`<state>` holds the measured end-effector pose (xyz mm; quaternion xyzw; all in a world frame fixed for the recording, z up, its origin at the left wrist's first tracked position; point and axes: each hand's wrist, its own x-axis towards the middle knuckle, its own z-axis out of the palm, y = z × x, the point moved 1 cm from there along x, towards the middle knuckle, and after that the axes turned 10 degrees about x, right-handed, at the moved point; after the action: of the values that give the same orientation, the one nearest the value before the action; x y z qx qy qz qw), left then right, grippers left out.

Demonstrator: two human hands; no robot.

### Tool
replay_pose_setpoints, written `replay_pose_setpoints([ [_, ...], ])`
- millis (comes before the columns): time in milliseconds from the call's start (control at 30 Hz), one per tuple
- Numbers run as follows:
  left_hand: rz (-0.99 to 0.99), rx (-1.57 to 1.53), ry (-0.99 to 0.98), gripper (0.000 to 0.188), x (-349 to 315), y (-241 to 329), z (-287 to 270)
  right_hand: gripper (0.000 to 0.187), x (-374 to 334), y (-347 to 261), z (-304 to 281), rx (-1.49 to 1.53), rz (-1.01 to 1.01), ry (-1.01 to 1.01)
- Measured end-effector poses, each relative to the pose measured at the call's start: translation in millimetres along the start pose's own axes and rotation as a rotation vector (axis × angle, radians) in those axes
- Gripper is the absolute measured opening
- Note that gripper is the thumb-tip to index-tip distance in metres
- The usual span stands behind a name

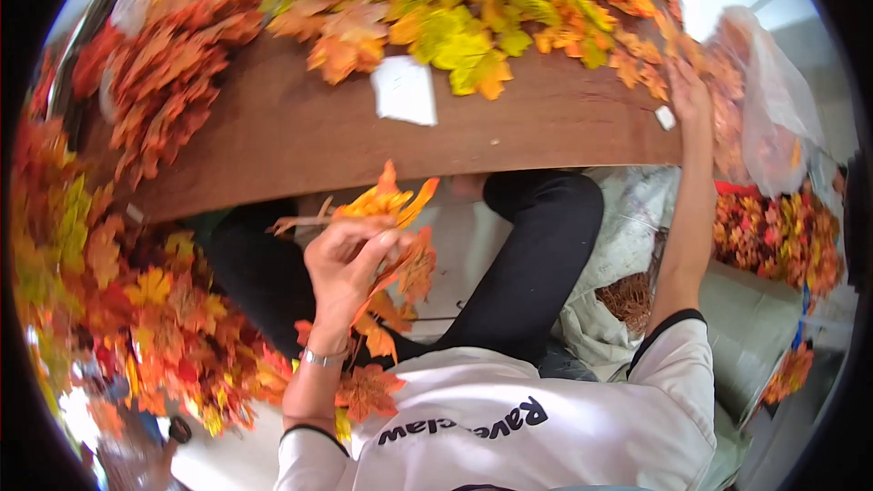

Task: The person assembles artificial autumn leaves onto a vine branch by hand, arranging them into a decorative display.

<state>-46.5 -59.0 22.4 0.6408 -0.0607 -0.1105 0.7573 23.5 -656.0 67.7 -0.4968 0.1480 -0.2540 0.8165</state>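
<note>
My left hand (pixel 350 259) is raised in front of my body, over my lap. Its thumb and fingers are pinched on a leaf garland (pixel 377 203), whose thin brown stems stick out to the left and whose orange maple leaves hang below the wrist. At the table's right end, my right hand (pixel 688 95) reaches into a heap of orange leaves (pixel 641 64). Its fingers look closed on some of them, though the fingertips are partly hidden. A small white piece (pixel 665 117) lies beside that wrist.
Yellow-green leaves (pixel 455 36) cover the far side of the brown table (pixel 300 141), near a white paper (pixel 404 91). Red-orange bunches (pixel 173 82) lie at left, with more leaves (pixel 182 318) below. A clear plastic bag (pixel 773 100) and white sack (pixel 596 264) are at right.
</note>
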Motion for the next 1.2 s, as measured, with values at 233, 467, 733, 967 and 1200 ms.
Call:
replay_pose_setpoints([
  [233,0.091,-0.054,0.031,0.008,2,8,-8,0.031,-163,74,157,0.366,0.322,-0.595],
  [467,-0.046,-0.053,0.089,0.013,-12,12,-4,0.042,-295,143,287,0.528,0.579,-0.742],
  [733,0.133,-0.261,0.018,0.016,-8,24,-10,0.019,-321,177,311,0.364,0.689,-0.392],
  [967,0.160,-0.215,0.018,0.018,-9,21,-16,0.016,-338,185,316,0.506,0.850,-0.353],
  [1200,0.173,-0.250,0.064,0.018,-12,23,-18,0.018,-345,186,319,0.535,0.848,-0.298],
])
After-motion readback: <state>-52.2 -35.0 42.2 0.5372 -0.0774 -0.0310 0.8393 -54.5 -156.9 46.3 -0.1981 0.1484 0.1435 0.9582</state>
